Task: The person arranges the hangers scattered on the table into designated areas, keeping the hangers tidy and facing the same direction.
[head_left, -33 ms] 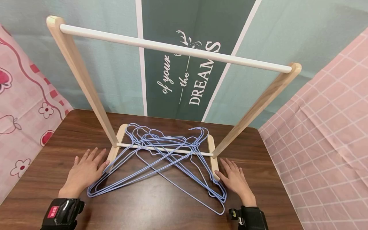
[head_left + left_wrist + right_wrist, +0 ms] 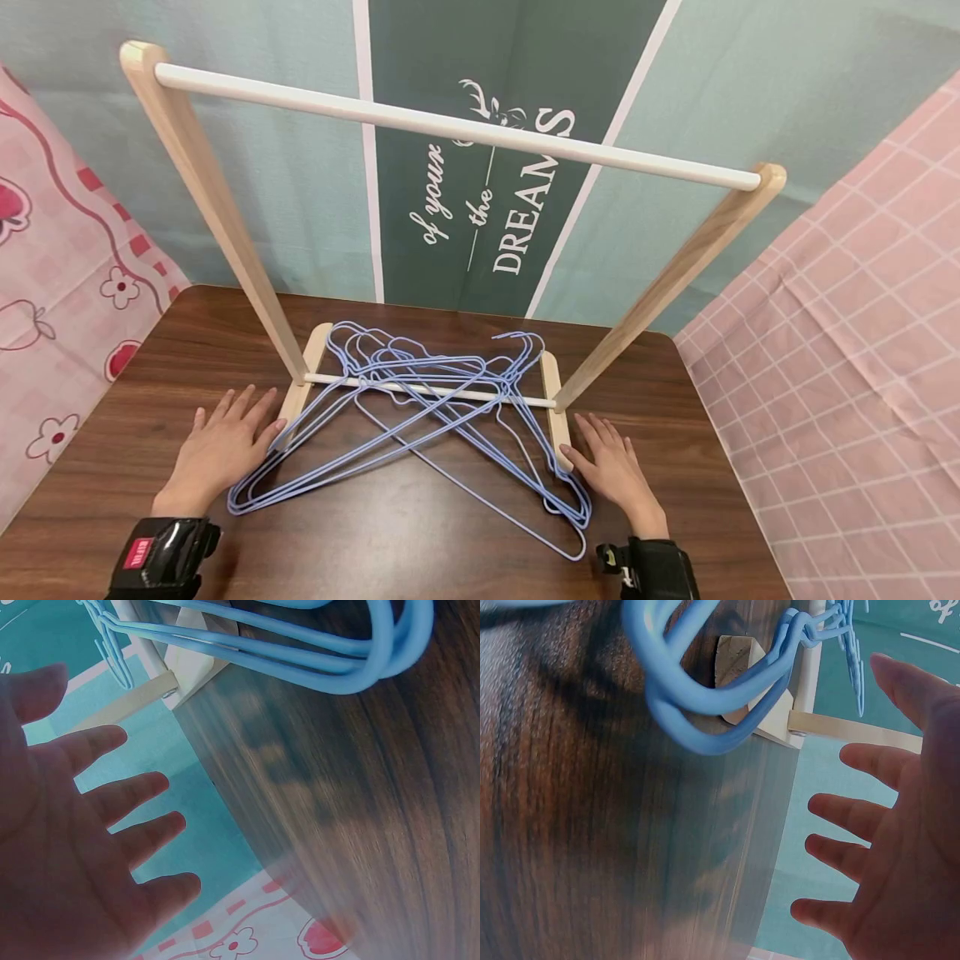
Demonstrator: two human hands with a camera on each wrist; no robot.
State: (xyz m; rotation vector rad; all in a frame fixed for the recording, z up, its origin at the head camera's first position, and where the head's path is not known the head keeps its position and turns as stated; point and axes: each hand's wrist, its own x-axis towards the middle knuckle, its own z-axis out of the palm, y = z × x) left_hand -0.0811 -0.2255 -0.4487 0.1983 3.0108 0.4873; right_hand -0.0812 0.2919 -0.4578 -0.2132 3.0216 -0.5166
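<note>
Hands (image 2: 221,454) (image 2: 611,471) flat on table (image 2: 420,533), flanking hangers (image 2: 420,417).

Behind my clothes rack (image 2: 450,127), the dark green banner (image 2: 510,208) reads "of your", "the" and "DREAMS" in white. The red tag on my left wristband (image 2: 139,552) is too small to read.

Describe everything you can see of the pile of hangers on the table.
The hangers are thin, light blue, and look like coated wire. Several lie flat in a tangled pile on the brown table, draped across the rack's low white crossbar between its two wooden feet. Their hooks point away from the person, and their wide ends fan out toward both hands. The left hand and right hand lie flat beside the pile's ends; contact is unclear.
</note>
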